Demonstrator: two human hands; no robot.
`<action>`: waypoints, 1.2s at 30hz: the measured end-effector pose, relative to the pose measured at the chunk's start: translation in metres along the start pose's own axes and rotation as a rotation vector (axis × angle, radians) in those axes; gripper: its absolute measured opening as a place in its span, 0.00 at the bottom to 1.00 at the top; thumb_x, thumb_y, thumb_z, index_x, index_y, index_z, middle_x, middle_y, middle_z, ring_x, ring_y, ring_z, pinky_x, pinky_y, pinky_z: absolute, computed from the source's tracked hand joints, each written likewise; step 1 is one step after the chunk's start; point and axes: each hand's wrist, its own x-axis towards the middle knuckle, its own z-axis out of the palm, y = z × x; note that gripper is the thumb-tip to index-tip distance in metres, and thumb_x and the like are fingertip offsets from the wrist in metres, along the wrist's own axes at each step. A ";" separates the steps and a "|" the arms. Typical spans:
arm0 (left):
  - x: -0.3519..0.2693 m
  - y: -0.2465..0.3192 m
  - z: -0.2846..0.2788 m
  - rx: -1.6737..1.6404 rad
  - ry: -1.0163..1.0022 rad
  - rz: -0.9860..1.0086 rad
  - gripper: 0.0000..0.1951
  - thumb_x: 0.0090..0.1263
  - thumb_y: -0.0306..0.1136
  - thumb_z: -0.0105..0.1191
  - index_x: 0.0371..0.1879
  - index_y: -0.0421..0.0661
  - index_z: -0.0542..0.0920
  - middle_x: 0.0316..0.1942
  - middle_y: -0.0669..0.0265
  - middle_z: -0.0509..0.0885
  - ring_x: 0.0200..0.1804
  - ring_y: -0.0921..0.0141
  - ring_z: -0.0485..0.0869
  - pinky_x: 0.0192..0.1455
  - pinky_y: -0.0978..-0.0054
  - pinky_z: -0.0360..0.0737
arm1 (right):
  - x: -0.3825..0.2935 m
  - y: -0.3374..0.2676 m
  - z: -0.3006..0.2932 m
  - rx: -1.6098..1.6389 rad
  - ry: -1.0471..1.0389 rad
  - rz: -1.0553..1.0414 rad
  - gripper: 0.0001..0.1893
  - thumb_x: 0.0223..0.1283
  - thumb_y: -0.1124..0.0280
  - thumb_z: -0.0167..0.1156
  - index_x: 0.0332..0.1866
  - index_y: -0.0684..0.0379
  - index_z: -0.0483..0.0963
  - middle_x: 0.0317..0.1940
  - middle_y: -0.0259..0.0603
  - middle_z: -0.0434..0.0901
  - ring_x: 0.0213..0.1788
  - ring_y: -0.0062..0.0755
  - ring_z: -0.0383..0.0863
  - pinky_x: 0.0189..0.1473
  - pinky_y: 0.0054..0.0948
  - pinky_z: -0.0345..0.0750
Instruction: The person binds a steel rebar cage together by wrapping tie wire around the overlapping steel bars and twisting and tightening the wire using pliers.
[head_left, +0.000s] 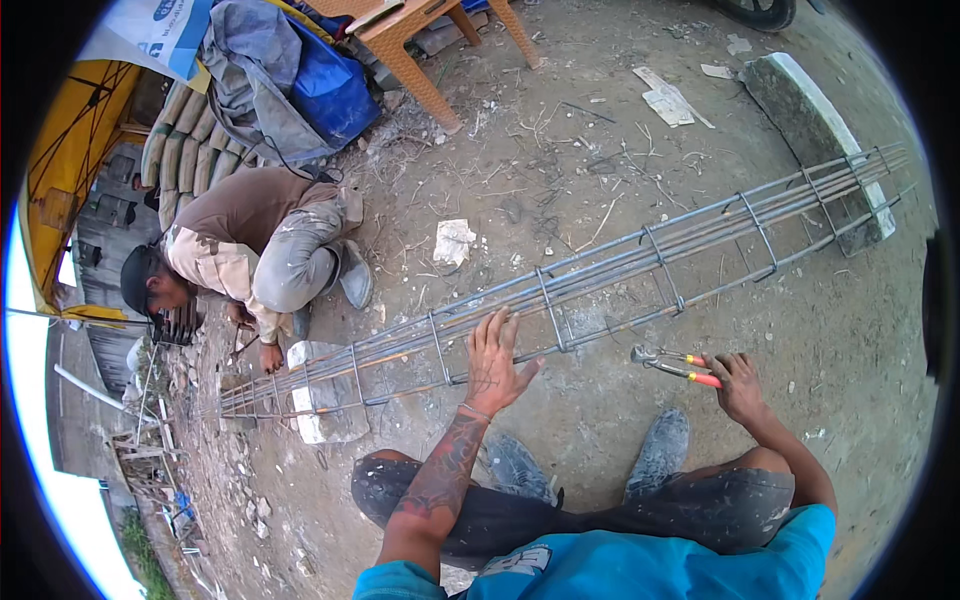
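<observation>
A long rebar cage (615, 259) of steel bars and square stirrups (551, 307) runs across the view before me. My left hand (495, 360) rests over its near side with fingers spread, grasping nothing that I can see. Right of it, my right hand (739, 386) grips tower pincers (675, 365) by their red and yellow handles. The pincers' jaws point left, apart from the cage, above the dirt. One end of the cage lies on a pale block (330, 420), the other across a concrete kerb block (870, 187).
A co-worker (255, 240) crouches by the cage's left end, hands low near the pale block. Behind stand an orange plastic chair (405, 67), a blue tarp (330, 94) and stacked sacks (187, 142). Wire scraps and paper (454, 241) litter the dirt ground.
</observation>
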 end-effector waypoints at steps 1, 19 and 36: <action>-0.003 0.008 0.003 -0.023 -0.083 0.012 0.42 0.50 0.47 0.69 0.64 0.46 0.66 0.60 0.55 0.67 0.65 0.53 0.63 0.68 0.52 0.58 | 0.001 0.002 0.017 0.059 -0.009 -0.007 0.30 0.51 0.76 0.60 0.65 0.54 0.70 0.47 0.45 0.77 0.47 0.44 0.77 0.55 0.47 0.69; 0.016 0.000 0.031 0.164 0.021 -0.080 0.40 0.42 0.47 0.72 0.56 0.46 0.68 0.53 0.57 0.67 0.59 0.55 0.66 0.63 0.55 0.62 | 0.022 -0.029 0.084 0.439 0.190 -0.002 0.31 0.46 0.81 0.59 0.62 0.53 0.73 0.46 0.46 0.78 0.44 0.48 0.79 0.50 0.45 0.74; 0.062 0.064 0.016 -0.537 -0.265 0.355 0.21 0.62 0.31 0.60 0.54 0.41 0.75 0.46 0.56 0.81 0.52 0.55 0.78 0.56 0.57 0.74 | 0.010 -0.094 0.010 1.071 -0.279 0.459 0.21 0.70 0.65 0.52 0.63 0.66 0.67 0.40 0.39 0.79 0.40 0.27 0.78 0.45 0.28 0.76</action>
